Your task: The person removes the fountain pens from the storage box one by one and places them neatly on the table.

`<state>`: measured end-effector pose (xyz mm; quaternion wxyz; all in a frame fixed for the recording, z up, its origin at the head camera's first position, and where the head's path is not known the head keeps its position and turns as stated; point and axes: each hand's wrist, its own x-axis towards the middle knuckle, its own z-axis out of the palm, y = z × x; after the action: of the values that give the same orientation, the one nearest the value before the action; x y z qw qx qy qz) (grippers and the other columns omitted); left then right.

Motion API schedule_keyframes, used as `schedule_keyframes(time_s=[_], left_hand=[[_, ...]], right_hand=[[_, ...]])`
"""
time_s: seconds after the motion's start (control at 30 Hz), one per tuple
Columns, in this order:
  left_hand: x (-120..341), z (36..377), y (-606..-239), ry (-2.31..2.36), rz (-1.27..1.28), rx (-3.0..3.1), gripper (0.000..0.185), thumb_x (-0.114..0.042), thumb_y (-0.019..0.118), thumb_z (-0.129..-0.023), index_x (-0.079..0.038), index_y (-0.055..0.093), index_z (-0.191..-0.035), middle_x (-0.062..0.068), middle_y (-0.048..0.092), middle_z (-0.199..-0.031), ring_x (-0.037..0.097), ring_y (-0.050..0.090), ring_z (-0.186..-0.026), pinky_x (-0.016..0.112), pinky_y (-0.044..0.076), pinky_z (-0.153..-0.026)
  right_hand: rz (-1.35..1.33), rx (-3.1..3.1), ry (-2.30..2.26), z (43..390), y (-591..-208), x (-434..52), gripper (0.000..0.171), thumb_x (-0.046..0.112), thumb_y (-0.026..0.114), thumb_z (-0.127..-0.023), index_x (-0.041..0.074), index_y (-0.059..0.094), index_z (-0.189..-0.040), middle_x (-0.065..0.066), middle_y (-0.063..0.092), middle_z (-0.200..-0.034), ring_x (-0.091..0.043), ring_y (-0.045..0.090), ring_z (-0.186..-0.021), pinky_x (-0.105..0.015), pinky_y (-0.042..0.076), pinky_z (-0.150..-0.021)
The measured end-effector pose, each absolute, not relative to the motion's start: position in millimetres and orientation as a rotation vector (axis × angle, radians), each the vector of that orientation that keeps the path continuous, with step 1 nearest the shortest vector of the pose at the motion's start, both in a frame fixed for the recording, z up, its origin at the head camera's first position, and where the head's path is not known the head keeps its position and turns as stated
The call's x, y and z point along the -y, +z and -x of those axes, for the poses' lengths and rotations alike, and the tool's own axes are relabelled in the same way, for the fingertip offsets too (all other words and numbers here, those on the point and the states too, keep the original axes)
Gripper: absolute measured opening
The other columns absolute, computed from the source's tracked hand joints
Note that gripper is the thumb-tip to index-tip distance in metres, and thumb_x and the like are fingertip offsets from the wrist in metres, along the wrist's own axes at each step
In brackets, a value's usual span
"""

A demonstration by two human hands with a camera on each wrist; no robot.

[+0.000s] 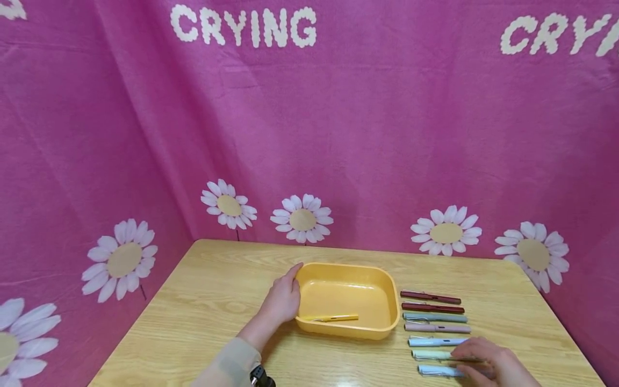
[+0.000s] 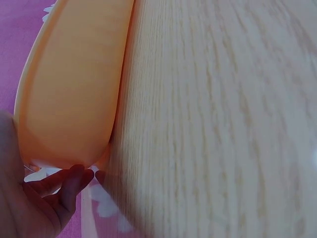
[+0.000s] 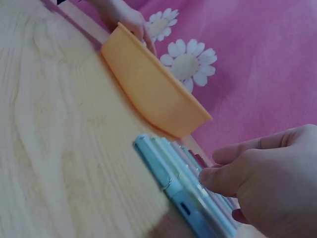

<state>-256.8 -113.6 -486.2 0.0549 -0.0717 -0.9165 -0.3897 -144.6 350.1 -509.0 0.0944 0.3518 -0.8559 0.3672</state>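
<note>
A yellow plastic tub (image 1: 345,330) stands on the table, and my left hand (image 1: 285,298) grips its left end at the rim. In the left wrist view, the fingertips (image 2: 81,176) of that hand curl against the tub's end. One yellow pen (image 1: 338,317) lies inside. Over the near end of a row of pens, my right hand (image 1: 493,360) hovers with thumb and fingers apart. Beneath it are a light blue pen (image 1: 437,371) and a pale green pen (image 1: 430,355); the fingers partly cover both pens' right ends.
Beyond these, a periwinkle pen (image 1: 430,342), a pinkish pen (image 1: 437,328), a grey-green pen (image 1: 435,317) and two dark red pens (image 1: 430,296) lie parallel, right of the tub. A pink daisy-printed cloth (image 1: 367,161) hangs behind the wooden table (image 1: 232,290).
</note>
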Motion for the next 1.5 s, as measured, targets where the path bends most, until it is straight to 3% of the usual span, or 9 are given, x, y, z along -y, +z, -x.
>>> schedule_keyframes(time_s=[0.2, 0.47, 0.63, 0.8, 1.07, 1.3, 1.5], left_hand=[[112.0, 249.4, -489.1, -1.192, 0.202, 2.806, 0.048, -0.009, 0.04, -0.112, -0.01, 0.048, -0.159, 0.025, 0.063, -0.142, 0.032, 0.064, -0.121, 0.056, 0.049, -0.108], [111.9, 242.1, -496.5, -1.201, 0.2, 2.817, 0.048, -0.009, 0.041, -0.112, -0.009, 0.047, -0.159, 0.027, 0.062, -0.141, 0.033, 0.066, -0.118, 0.056, 0.05, -0.107], [112.8, 249.2, -495.0, -1.175, 0.223, 2.806, 0.048, -0.009, 0.041, -0.112, -0.008, 0.047, -0.159, 0.026, 0.065, -0.137, 0.029, 0.068, -0.107, 0.054, 0.053, -0.103], [113.5, 255.3, -492.1, -1.133, 0.23, 2.782, 0.048, -0.008, 0.041, -0.111, -0.008, 0.049, -0.157, 0.027, 0.065, -0.135, 0.036, 0.069, -0.109, 0.057, 0.055, -0.1], [113.1, 260.4, -489.1, -1.111, 0.231, 2.8, 0.048, -0.01, 0.041, -0.111, -0.01, 0.048, -0.158, 0.025, 0.064, -0.14, 0.038, 0.065, -0.122, 0.056, 0.052, -0.105], [113.1, 261.6, -484.4, -1.126, 0.225, 2.817, 0.048, -0.012, 0.039, -0.112, -0.009, 0.047, -0.159, 0.024, 0.065, -0.137, 0.031, 0.068, -0.11, 0.054, 0.054, -0.101], [112.0, 261.2, -483.8, -1.105, 0.208, 2.83, 0.049, -0.012, 0.039, -0.112, -0.011, 0.047, -0.16, 0.026, 0.065, -0.136, 0.034, 0.068, -0.113, 0.056, 0.055, -0.1]], right_hand=[[-0.953, 2.439, 0.925, 138.5, -501.0, -340.5, 0.047, -0.01, 0.09, -0.071, 0.019, 0.078, -0.105, 0.011, 0.071, -0.103, -0.002, 0.066, -0.091, -0.005, 0.047, -0.079], [-0.844, 2.528, 0.963, 134.9, -481.4, -320.2, 0.041, -0.001, 0.089, -0.081, 0.025, 0.077, -0.11, 0.011, 0.072, -0.106, -0.006, 0.066, -0.093, -0.007, 0.048, -0.083], [-0.878, 2.461, 1.008, 149.7, -462.6, -302.2, 0.046, -0.009, 0.086, -0.081, 0.021, 0.076, -0.113, 0.009, 0.074, -0.107, -0.009, 0.069, -0.096, -0.009, 0.049, -0.087], [-0.952, 2.383, 1.039, 171.1, -448.3, -289.2, 0.051, -0.014, 0.085, -0.079, 0.023, 0.075, -0.114, 0.01, 0.074, -0.11, -0.011, 0.07, -0.1, -0.014, 0.053, -0.088], [-1.013, 2.413, 1.11, 189.0, -441.5, -276.5, 0.044, -0.009, 0.081, -0.087, 0.024, 0.075, -0.116, 0.008, 0.074, -0.114, -0.011, 0.071, -0.103, -0.026, 0.059, -0.087], [-1.042, 2.421, 1.229, 196.7, -435.5, -260.0, 0.038, -0.009, 0.079, -0.09, 0.016, 0.076, -0.118, -0.001, 0.074, -0.113, -0.016, 0.073, -0.099, -0.035, 0.063, -0.082], [-1.057, 2.456, 1.215, 209.2, -439.0, -244.0, 0.034, -0.005, 0.078, -0.092, 0.015, 0.075, -0.118, 0.004, 0.073, -0.112, -0.021, 0.071, -0.097, -0.04, 0.063, -0.081]])
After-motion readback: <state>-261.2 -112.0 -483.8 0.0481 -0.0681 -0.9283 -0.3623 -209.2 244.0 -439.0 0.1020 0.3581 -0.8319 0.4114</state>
